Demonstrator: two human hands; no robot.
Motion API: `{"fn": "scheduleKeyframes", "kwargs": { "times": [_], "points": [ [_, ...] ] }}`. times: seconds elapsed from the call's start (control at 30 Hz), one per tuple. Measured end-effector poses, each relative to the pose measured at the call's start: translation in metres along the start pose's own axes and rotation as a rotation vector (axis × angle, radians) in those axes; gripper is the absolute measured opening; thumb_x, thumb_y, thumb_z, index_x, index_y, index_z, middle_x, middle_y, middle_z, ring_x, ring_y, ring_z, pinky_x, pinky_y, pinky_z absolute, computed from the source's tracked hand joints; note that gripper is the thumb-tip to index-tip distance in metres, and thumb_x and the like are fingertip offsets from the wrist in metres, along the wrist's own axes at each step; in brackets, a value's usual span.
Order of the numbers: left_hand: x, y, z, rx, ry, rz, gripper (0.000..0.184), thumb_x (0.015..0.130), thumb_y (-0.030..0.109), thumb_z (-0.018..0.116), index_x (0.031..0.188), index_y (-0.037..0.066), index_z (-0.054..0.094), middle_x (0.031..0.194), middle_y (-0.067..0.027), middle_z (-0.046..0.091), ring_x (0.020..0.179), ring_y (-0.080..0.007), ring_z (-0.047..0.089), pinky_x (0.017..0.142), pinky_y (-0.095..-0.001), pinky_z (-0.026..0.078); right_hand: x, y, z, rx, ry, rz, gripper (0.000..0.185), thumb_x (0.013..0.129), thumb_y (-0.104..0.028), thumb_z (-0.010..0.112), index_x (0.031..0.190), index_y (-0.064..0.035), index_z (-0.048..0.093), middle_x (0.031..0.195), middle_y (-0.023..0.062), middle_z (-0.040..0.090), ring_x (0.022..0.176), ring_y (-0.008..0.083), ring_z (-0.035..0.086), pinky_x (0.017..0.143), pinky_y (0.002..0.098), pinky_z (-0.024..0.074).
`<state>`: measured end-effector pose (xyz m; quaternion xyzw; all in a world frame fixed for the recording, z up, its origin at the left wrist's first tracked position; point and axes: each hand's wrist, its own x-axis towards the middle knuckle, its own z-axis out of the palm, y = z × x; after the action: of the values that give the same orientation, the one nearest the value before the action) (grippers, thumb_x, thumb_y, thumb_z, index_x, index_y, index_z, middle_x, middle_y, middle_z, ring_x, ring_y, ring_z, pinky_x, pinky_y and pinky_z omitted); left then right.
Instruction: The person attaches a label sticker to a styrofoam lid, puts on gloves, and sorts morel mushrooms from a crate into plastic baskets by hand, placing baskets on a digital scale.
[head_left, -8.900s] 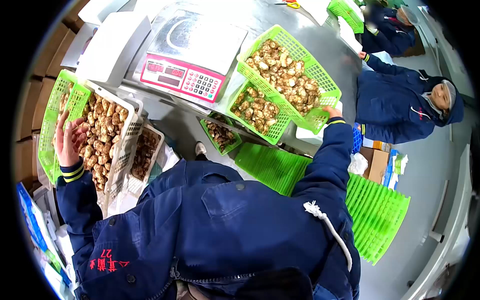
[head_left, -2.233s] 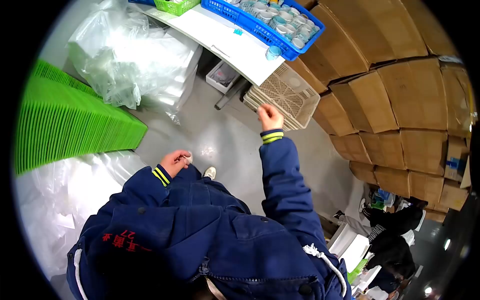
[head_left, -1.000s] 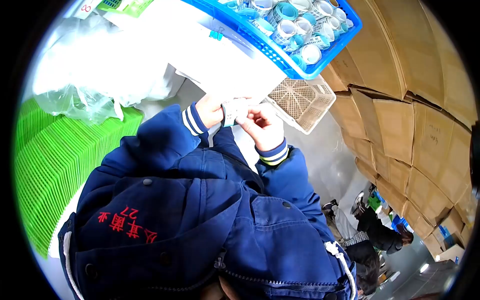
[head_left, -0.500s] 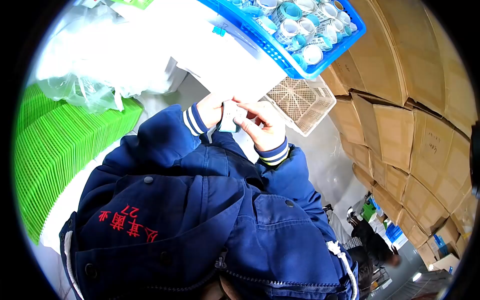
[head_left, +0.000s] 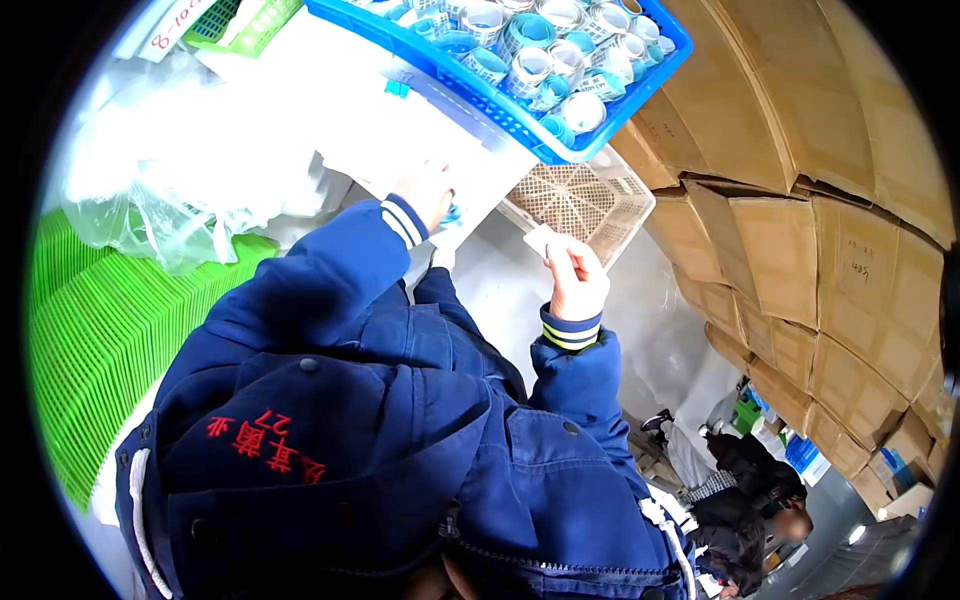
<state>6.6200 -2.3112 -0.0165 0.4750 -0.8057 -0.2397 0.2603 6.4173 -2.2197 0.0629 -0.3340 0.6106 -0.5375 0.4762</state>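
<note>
My left hand (head_left: 425, 197) is closed at the near edge of the white table (head_left: 360, 155), around a label roll (head_left: 452, 214) whose blue edge peeks out beside the fingers. Most of that roll is hidden by the hand. Off to the right, my right hand (head_left: 578, 285) pinches a small white piece of paper (head_left: 538, 238) between thumb and fingers, near the beige crate. A blue basket (head_left: 450, 75) filled with several white and teal label rolls (head_left: 530, 70) stands on the table beyond my hands.
A beige lattice crate (head_left: 625, 205) stands below the blue basket. Stacked cardboard boxes (head_left: 770, 255) line the right side. Green nested baskets (head_left: 130, 330) and clear plastic bags (head_left: 150, 215) are at left. A person in dark clothing (head_left: 740, 510) is at lower right.
My hands, earlier together at the label roll, have separated. The left has moved slightly up to the table edge; the right has moved right and down with the small white piece.
</note>
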Motion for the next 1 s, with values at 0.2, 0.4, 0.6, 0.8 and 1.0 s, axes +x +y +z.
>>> {"fn": "scheduleKeyframes", "kwargs": {
  "times": [0.2, 0.4, 0.6, 0.8, 1.0],
  "points": [
    [0.054, 0.004, 0.038, 0.347, -0.113, -0.008, 0.029, 0.067, 0.004, 0.056, 0.095, 0.003, 0.052, 0.086, -0.0131, 0.047, 0.069, -0.0266, 0.057, 0.06, -0.0362, 0.049, -0.016, 0.012, -0.013, -0.084, -0.033, 0.109, 0.013, 0.079, 0.0, 0.058, 0.091, 0.0033, 0.06, 0.08, 0.0053, 0.061, 0.072, 0.0091, 0.055, 0.068, 0.0205, 0.044],
    [0.068, 0.005, 0.047, 0.28, -0.214, -0.259, 0.038, 0.074, 0.022, 0.057, 0.105, 0.002, 0.047, 0.093, -0.0181, 0.051, 0.073, -0.0323, 0.059, 0.062, -0.0407, 0.049, -0.016, 0.018, -0.015, 0.032, -0.079, 0.136, 0.015, 0.08, -0.002, 0.057, 0.093, 0.0042, 0.059, 0.082, 0.0072, 0.061, 0.074, 0.0109, 0.056, 0.07, 0.0225, 0.0449],
    [0.041, 0.005, 0.024, 0.052, -0.037, -0.155, 0.053, 0.078, 0.028, 0.058, 0.119, 0.003, 0.037, 0.096, -0.0198, 0.054, 0.082, -0.0319, 0.058, 0.072, -0.0376, 0.048, -0.008, 0.01, -0.007, -0.041, -0.2, 0.129, 0.017, 0.08, -0.002, 0.057, 0.096, 0.004, 0.059, 0.083, 0.0067, 0.061, 0.074, 0.01, 0.055, 0.069, 0.0218, 0.0448],
    [-0.031, 0.08, -0.038, -0.741, -0.286, -0.388, 0.021, 0.078, 0.019, 0.063, 0.088, 0.001, 0.058, 0.07, 0.0004, 0.056, 0.064, -0.0048, 0.05, 0.059, -0.0199, 0.042, 0.0, 0.003, 0.0, 0.005, -0.427, 0.156, 0.018, 0.079, 0.0, 0.059, 0.096, 0.0049, 0.058, 0.083, 0.006, 0.061, 0.074, 0.0089, 0.055, 0.069, 0.0201, 0.0443],
    [-0.108, 0.073, -0.096, -0.881, 0.086, -0.427, 0.013, 0.08, 0.012, 0.06, 0.084, 0.0, 0.056, 0.068, 0.0021, 0.052, 0.061, -0.0013, 0.045, 0.052, -0.0179, 0.038, -0.014, -0.007, 0.088, -0.069, -0.857, 0.079, 0.016, 0.079, 0.001, 0.057, 0.095, 0.0046, 0.059, 0.082, 0.0049, 0.061, 0.072, 0.0073, 0.054, 0.065, 0.0183, 0.0433]
  ]
}}
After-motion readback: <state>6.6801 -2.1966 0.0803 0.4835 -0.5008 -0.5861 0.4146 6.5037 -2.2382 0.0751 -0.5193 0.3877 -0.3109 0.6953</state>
